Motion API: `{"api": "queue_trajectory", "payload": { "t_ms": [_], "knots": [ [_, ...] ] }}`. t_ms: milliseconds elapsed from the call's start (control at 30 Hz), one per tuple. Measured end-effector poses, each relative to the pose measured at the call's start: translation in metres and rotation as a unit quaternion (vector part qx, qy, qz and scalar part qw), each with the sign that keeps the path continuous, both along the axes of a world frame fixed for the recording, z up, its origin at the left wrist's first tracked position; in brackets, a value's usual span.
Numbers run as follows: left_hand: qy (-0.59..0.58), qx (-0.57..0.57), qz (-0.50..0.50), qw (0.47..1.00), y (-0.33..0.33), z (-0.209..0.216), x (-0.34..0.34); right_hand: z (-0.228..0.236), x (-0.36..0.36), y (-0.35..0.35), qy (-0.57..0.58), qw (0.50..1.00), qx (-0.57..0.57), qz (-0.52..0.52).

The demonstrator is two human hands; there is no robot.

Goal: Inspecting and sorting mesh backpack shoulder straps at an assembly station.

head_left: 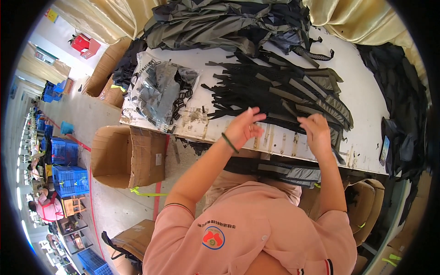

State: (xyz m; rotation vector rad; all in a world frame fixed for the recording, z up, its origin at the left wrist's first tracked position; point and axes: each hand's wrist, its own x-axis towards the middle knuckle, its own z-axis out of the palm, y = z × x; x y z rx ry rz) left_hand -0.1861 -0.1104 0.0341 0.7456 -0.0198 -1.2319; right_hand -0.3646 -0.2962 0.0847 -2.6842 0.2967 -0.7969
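My left hand (246, 126) is raised over the near edge of the white table, fingers spread and nothing in them. A dark green band circles its wrist. My right hand (316, 133) hovers at the near right side of a pile of strap pieces (275, 89), its fingers loosely bent and slightly apart, with nothing visible in them. The pile is black and grey fabric, with narrow webbing ends pointing left and wider grey panels to the right. Below the table edge, another black and grey fabric piece (295, 173) lies across my lap.
A clear plastic bag (160, 91) of grey and black parts lies at the table's left. Dark fabric (224, 27) is heaped at the back, and black fabric (394, 101) hangs at the right. An open cardboard box (146, 156) stands left of me; blue crates (68, 178) stand farther off.
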Motion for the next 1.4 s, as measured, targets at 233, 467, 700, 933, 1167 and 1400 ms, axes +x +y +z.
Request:
{"api": "queue_trajectory", "payload": {
  "t_ms": [233, 467, 700, 933, 1167, 1400],
  "knots": [
    [-0.023, -0.041, 0.074, 0.996, -0.007, -0.039, 0.032, -0.037, -0.059, -0.006, 0.093, 0.993, -0.066, 0.029],
    [-0.323, 0.137, 0.129, 0.928, 0.032, -0.035, 0.011, -0.032, -0.058, -0.004, 0.140, 0.986, -0.074, -0.049],
    [-0.269, 0.129, 0.146, 0.943, 0.034, -0.019, -0.009, -0.035, 0.065, 0.083, -0.008, 0.957, 0.257, 0.133],
    [-0.589, 0.308, 0.181, 0.725, 0.077, -0.042, 0.101, -0.094, 0.080, 0.081, 0.077, 0.927, 0.341, 0.139],
    [-0.705, 0.506, 0.023, 0.496, 0.076, -0.033, 0.183, -0.085, 0.086, 0.088, 0.081, 0.942, 0.286, 0.155],
    [-0.619, 0.341, 0.125, 0.696, 0.075, -0.024, 0.163, -0.078, 0.088, 0.074, 0.088, 0.897, 0.405, 0.155]
  ]
}}
